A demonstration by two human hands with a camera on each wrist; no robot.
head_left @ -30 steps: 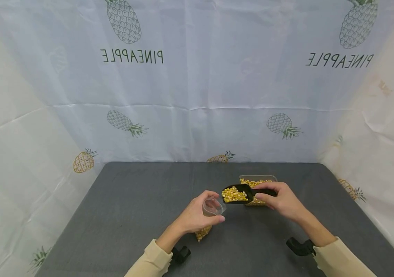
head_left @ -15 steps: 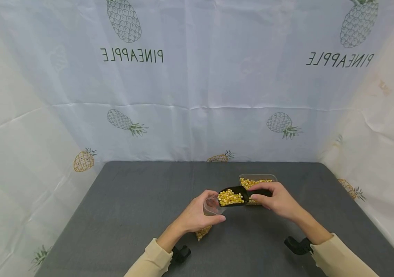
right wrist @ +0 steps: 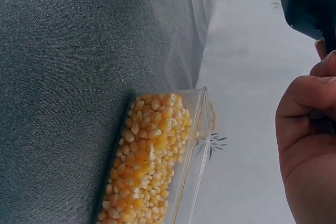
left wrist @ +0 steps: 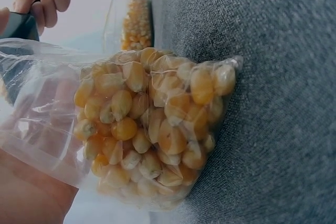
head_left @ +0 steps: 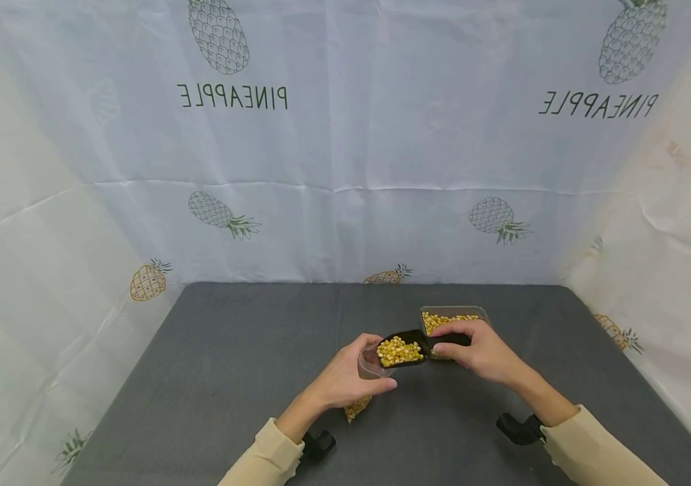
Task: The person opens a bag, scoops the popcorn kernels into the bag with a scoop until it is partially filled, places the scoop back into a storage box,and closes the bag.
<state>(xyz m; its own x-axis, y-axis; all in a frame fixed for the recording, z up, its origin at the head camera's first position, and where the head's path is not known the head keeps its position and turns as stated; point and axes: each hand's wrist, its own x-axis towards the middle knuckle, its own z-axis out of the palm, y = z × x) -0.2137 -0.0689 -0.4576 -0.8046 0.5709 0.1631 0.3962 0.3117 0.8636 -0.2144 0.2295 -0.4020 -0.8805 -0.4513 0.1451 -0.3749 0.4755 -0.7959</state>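
Observation:
My left hand [head_left: 345, 379] grips a clear plastic bag [head_left: 368, 368] near its open mouth, thumb on the near side and fingers on the far side. In the left wrist view, corn kernels [left wrist: 142, 135] fill the bag's lower part, and its bottom corner reaches the dark surface. My right hand [head_left: 485, 352] pinches the handle of a black scoop [head_left: 424, 345] heaped with kernels. The scoop's front edge lies over the bag's mouth; whether it touches the plastic, I cannot tell. In the right wrist view, only the scoop's dark underside [right wrist: 310, 3] shows.
Behind the right hand stands a clear rectangular container [head_left: 455, 308] holding more corn kernels [right wrist: 147, 156]. Everything is on a dark grey table [head_left: 248, 364]. A pale pineapple-print cloth [head_left: 333, 148] hangs behind and at both sides.
My right hand has brought the loaded scoop leftward and slightly toward me, from beside the bag to over its mouth. The left hand and the bag have stayed nearly still.

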